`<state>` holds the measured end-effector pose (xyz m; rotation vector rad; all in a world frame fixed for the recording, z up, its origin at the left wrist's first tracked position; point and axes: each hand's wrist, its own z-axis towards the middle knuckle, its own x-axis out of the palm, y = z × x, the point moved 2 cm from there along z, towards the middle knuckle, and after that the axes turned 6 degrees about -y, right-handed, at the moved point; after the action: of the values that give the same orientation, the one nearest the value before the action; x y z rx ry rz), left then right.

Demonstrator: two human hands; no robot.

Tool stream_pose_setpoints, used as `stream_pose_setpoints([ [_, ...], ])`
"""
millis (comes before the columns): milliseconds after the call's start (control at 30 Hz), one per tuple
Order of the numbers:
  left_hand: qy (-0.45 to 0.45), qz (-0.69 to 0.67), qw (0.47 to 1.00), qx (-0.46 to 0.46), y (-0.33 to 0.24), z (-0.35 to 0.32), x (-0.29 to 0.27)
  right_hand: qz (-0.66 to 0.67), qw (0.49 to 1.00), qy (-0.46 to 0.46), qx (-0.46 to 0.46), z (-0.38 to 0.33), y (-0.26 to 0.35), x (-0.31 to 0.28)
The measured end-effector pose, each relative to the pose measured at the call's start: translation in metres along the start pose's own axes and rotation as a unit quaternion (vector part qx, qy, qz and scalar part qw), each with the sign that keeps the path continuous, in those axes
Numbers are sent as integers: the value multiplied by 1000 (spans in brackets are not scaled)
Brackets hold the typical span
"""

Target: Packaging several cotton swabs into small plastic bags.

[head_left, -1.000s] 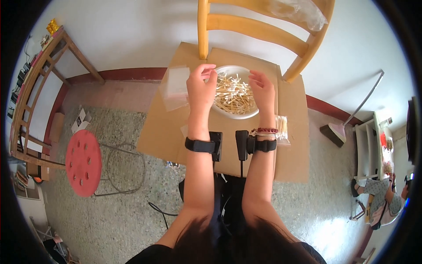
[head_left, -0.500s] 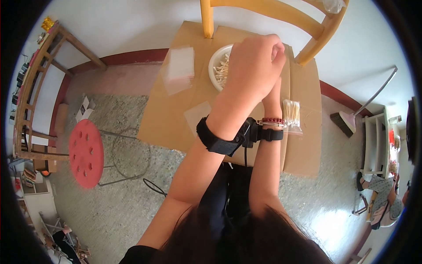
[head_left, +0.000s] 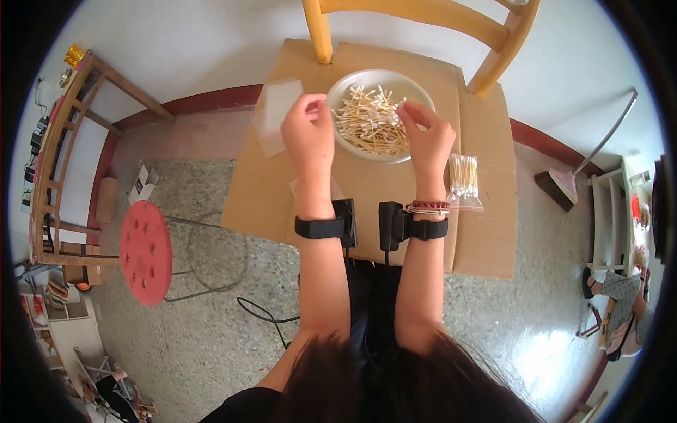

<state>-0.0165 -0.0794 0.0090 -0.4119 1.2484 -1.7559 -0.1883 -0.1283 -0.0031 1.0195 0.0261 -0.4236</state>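
A round white bowl (head_left: 420,86) heaped with loose cotton swabs (head_left: 374,121) sits on brown cardboard (head_left: 384,201). At its left rim is my left hand (head_left: 308,134), fingers curled closed; whatever they may hold is hidden. My right hand (head_left: 430,137) reaches over the right rim, thumb and fingertips pinched beside the swabs. A white tip shows at that pinch, but I cannot tell if it belongs to a swab in my grip. Right of my right wrist lies a clear bag packed with swabs (head_left: 463,176). Beyond my left hand lie flat clear plastic bags (head_left: 283,106).
Part of another clear bag (head_left: 331,189) lies beside my left forearm. A yellow wooden chair back (head_left: 416,15) rises behind the cardboard. A red stool (head_left: 146,252) stands left, a broom (head_left: 557,189) right. A black cable (head_left: 264,310) crosses the floor. Someone sits far right.
My left hand has swung from over the bowl's right side, across my right arm, to the left rim. My arms are uncrossed, and the bowl and my right hand now show.
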Motion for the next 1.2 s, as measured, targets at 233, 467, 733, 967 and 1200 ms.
stream_pose_setpoints([
  [233, 81, -62, 994, -28, -7, -22, 21, 65, 992, -15, 109, -6, -8, -2],
  [467, 132, -138, 978, -85, -9, -28, 21, 370, 889, -31, 270, -20, -8, 0],
  [733, 243, -381, 841, -296, -32, -48, 26, 567, 744, 25, 354, -34, -3, 20],
  [967, 258, -366, 859, -246, -26, -45, 32, 552, 755, 75, 347, -35, 8, 22],
  [1200, 282, -328, 867, -248, -29, -38, 25, 503, 792, 53, 342, -32, 2, 14],
])
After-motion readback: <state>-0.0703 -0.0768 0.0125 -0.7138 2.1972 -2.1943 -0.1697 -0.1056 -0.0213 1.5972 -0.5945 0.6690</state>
